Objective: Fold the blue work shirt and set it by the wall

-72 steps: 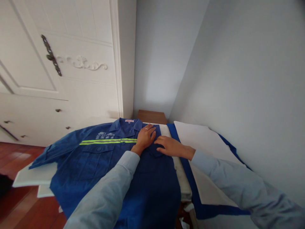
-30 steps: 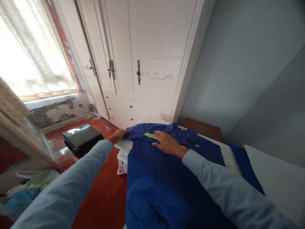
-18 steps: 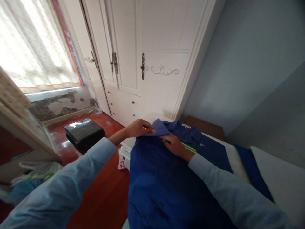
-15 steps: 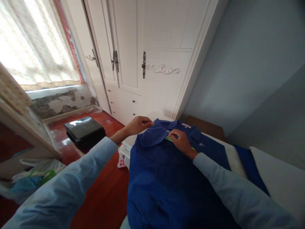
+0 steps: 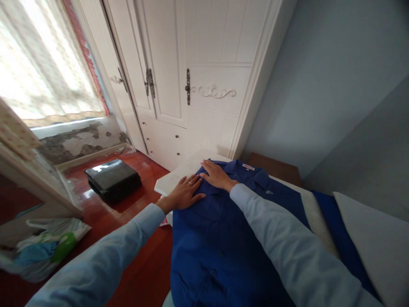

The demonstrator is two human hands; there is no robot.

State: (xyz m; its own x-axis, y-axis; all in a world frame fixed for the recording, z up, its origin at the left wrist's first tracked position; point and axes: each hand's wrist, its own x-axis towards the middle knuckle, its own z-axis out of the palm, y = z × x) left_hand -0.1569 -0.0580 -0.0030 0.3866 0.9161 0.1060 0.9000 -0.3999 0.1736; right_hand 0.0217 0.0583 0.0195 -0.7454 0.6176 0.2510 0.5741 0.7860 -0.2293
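Observation:
A dark blue buttoned garment lies spread over a white surface, running down toward my body. My left hand, with a ring on one finger, rests flat on its upper left edge, fingers spread. Just to the right, my right hand lies on the garment's upper part, fingers stretched toward the left. The fingertips of both hands are close together. Right of my hands is another blue garment with a collar, a small label and white embroidery.
Behind stands a white wardrobe. A black ribbed box sits on the red floor at left, with plastic bags nearer. A brown wooden piece stands by the wall. Blue and white pieces lie at right.
My right hand has moved left across the garment and opened out. My left hand has come down and flattened on its edge. The raised collar flap now lies under my hands.

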